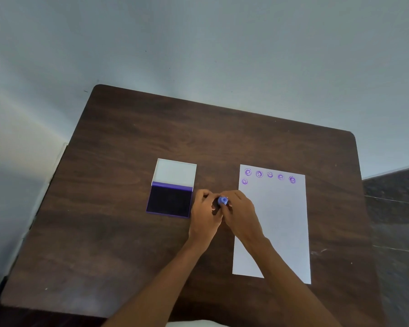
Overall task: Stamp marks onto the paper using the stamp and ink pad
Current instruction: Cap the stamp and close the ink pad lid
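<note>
A small blue stamp (pixel 223 200) is pinched between both hands above the dark wooden table (pixel 128 244), between the ink pad and the paper. My left hand (pixel 204 214) grips it from the left and my right hand (pixel 240 212) from the right. The ink pad (pixel 169 201) lies to the left with its dark purple surface bare and its white lid (pixel 175 172) folded back. The white paper (pixel 281 227) lies to the right. It carries a row of several purple round marks (pixel 269 175) along its top and one more mark (pixel 244 181) below at the left.
The table's far edge meets a pale wall (pixel 198 43). A dark tiled floor (pixel 397 220) shows past the right edge of the table. My right forearm crosses the lower left corner of the paper.
</note>
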{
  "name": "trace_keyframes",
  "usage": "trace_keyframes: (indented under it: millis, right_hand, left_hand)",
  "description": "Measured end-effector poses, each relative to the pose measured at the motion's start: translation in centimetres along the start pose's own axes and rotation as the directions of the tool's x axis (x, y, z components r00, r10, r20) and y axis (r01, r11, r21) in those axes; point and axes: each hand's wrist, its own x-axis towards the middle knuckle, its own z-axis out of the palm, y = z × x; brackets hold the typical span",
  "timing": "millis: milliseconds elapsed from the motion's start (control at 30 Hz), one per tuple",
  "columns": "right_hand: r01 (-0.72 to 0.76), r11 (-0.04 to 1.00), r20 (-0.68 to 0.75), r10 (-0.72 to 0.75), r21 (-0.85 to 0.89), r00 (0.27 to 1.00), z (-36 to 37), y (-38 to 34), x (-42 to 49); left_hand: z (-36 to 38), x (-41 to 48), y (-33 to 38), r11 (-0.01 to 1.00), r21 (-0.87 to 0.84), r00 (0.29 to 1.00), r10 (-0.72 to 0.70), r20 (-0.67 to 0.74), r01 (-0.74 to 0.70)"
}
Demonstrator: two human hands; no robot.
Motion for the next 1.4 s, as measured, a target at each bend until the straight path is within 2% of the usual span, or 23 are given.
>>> trace_keyframes:
  millis: [200,433,500,567,633,700,733,833,867,933,1067,1167,1400]
  right_hand:
    - [0.063,0.997,-0.032,-0.065,-0.054,0.997,0.3,0.0,0.4]
    - [0.159,0.977,-0.116,-0.177,-0.144,0.977,0.1,-0.6,0.7]
    - [0.185,0.971,-0.128,-0.205,-0.152,0.97,-0.1,-0.7,0.7]
    - [0.198,0.97,-0.142,-0.219,-0.144,0.965,-0.4,-0.7,0.6]
    - [0.208,0.968,-0.15,-0.229,-0.141,0.962,-0.5,-0.7,0.3]
    - [0.222,0.962,-0.146,-0.246,-0.158,0.958,-0.7,-1.0,-0.1]
    - [0.224,0.961,-0.156,-0.249,-0.162,0.956,-0.7,-1.4,-0.2]
    - [0.203,0.978,-0.235,-0.209,-0.051,0.949,-0.4,-4.2,-0.6]
    - [0.2,0.98,-0.248,-0.188,0.024,0.95,-0.2,-5.4,-0.5]
    - [0.156,0.975,-0.244,-0.114,0.161,0.963,0.2,-7.7,0.1]
    - [-0.071,0.941,-0.107,0.112,0.33,0.988,1.0,-10.5,2.1]
    - [-0.225,0.893,0.048,0.225,0.391,0.973,1.9,-11.0,3.4]
    - [-0.279,0.852,0.043,0.291,0.443,0.956,3.0,-11.3,4.7]
  left_hand:
    - [-0.2,0.0,0.0,0.999,-0.008,0.999,0.033,-0.014,-0.034]
    - [-0.1,0.2,0.1,1.0,-0.019,1.0,-0.01,0.006,0.01]
    - [-0.8,0.8,0.6,0.999,0.018,0.993,-0.038,0.111,0.036]
    - [-2.0,1.6,1.1,0.989,0.139,0.954,-0.093,0.284,0.055]
    - [-3.8,2.3,1.2,0.979,0.202,0.916,-0.098,0.389,0.019]
    - [-6.5,3.1,1.0,0.992,0.126,0.923,-0.028,0.385,-0.022]
    - [-8.0,3.5,0.6,0.996,0.08,0.945,0.008,0.328,-0.036]
    - [-12.4,5.5,-1.2,0.999,0.041,1.0,0.005,0.019,-0.005]
    - [-13.5,6.2,-1.9,0.998,0.043,0.998,-0.042,-0.051,0.044]
    - [-15.1,7.5,-3.2,0.982,0.058,0.98,-0.173,-0.093,0.179]
    - [-16.0,8.8,-5.1,0.908,-0.008,0.905,-0.419,-0.07,0.42]
    - [-16.0,9.4,-5.6,0.872,-0.058,0.873,-0.488,-0.007,0.487]
    - [-15.4,10.7,-6.6,0.79,-0.249,0.828,-0.536,0.164,0.561]
